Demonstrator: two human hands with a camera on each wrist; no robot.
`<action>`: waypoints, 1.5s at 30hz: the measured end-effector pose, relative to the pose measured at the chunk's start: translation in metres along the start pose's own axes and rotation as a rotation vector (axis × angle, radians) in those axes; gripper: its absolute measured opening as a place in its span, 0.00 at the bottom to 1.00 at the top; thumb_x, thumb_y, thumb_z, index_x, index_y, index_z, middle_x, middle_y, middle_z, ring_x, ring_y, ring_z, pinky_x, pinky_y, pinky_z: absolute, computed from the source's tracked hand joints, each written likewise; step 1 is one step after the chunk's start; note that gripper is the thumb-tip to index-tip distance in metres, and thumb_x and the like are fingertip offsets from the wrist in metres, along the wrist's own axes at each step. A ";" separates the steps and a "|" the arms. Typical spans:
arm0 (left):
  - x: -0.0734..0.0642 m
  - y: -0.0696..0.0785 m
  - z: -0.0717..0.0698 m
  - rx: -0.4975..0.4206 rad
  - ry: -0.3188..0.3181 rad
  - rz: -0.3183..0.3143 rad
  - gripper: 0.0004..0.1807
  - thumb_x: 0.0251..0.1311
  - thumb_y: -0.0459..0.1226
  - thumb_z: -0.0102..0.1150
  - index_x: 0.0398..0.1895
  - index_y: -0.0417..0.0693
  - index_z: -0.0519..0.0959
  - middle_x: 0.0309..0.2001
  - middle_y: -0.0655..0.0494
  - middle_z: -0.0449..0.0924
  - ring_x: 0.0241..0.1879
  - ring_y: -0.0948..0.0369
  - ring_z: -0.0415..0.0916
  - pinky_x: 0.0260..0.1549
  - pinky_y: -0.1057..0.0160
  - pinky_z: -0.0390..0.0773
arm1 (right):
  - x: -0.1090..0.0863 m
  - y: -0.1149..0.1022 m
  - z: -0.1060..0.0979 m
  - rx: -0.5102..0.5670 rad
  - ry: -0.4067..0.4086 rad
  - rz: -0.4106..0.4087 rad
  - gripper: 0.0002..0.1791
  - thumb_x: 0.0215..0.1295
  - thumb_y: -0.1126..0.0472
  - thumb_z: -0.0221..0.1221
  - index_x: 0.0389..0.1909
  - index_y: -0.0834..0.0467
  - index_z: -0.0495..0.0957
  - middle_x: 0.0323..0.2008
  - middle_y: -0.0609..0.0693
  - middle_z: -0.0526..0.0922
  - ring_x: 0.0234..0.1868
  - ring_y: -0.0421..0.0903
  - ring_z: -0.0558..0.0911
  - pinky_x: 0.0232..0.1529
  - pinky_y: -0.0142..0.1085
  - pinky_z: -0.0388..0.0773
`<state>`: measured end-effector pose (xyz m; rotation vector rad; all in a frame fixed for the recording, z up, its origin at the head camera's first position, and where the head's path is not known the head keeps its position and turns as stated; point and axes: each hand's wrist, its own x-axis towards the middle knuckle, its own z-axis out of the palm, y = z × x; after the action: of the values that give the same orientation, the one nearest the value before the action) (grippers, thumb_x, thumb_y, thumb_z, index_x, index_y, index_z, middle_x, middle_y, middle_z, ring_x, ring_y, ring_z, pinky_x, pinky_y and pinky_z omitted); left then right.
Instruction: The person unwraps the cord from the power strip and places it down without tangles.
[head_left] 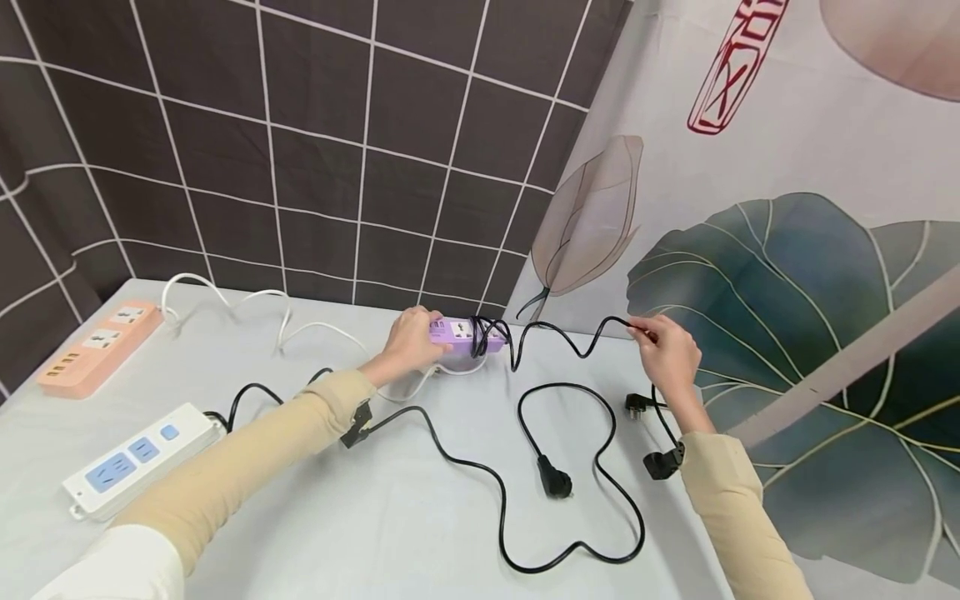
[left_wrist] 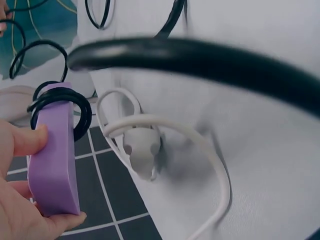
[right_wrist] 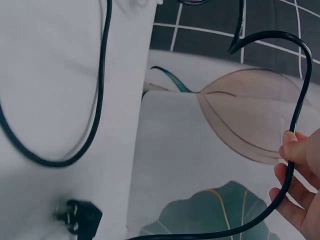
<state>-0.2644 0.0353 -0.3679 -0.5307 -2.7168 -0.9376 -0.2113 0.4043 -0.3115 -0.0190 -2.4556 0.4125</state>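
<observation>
My left hand (head_left: 408, 340) grips a purple power strip (head_left: 442, 327) by its left end, near the back of the table. Several loops of black cord (left_wrist: 82, 117) are wound round the strip's other end. From these loops a slack, wavy length of cord runs to my right hand (head_left: 667, 354), which pinches it out by the right edge. In the right wrist view the thumb and fingers (right_wrist: 295, 150) hold the cord, which curves down past them. Below my right hand are two black plugs, one upper (head_left: 636, 403) and one lower (head_left: 663, 464).
An orange power strip (head_left: 97, 354) with a white cord (head_left: 281, 321) lies at the back left. Nearer stands a white power strip (head_left: 142, 462) with blue sockets. A long black cord with a plug (head_left: 553, 479) curves over the table. A white plug (left_wrist: 141, 145) lies near the back edge.
</observation>
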 end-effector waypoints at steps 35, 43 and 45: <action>-0.005 0.007 -0.012 -0.134 0.043 -0.093 0.34 0.46 0.40 0.72 0.58 0.34 0.75 0.52 0.38 0.78 0.51 0.46 0.73 0.53 0.52 0.70 | 0.000 -0.030 0.059 -0.081 -0.388 -0.211 0.15 0.65 0.62 0.59 0.52 0.59 0.80 0.40 0.58 0.86 0.37 0.55 0.82 0.29 0.45 0.76; -0.006 0.016 -0.006 -0.133 0.022 -0.062 0.34 0.46 0.40 0.72 0.58 0.35 0.76 0.52 0.39 0.78 0.50 0.47 0.74 0.51 0.53 0.72 | 0.010 -0.075 0.079 0.107 -0.447 -0.320 0.19 0.70 0.64 0.53 0.60 0.58 0.74 0.48 0.59 0.84 0.51 0.58 0.79 0.52 0.52 0.75; -0.007 0.018 -0.006 -0.127 0.017 -0.056 0.33 0.46 0.41 0.72 0.57 0.35 0.76 0.52 0.39 0.79 0.50 0.47 0.75 0.51 0.53 0.72 | 0.012 -0.078 0.086 0.150 -0.458 -0.302 0.17 0.70 0.65 0.52 0.58 0.59 0.76 0.47 0.59 0.84 0.49 0.57 0.80 0.50 0.50 0.76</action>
<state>-0.2503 0.0433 -0.3555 -0.4690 -2.6831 -1.1299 -0.2659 0.3068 -0.3457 0.5597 -2.8009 0.5069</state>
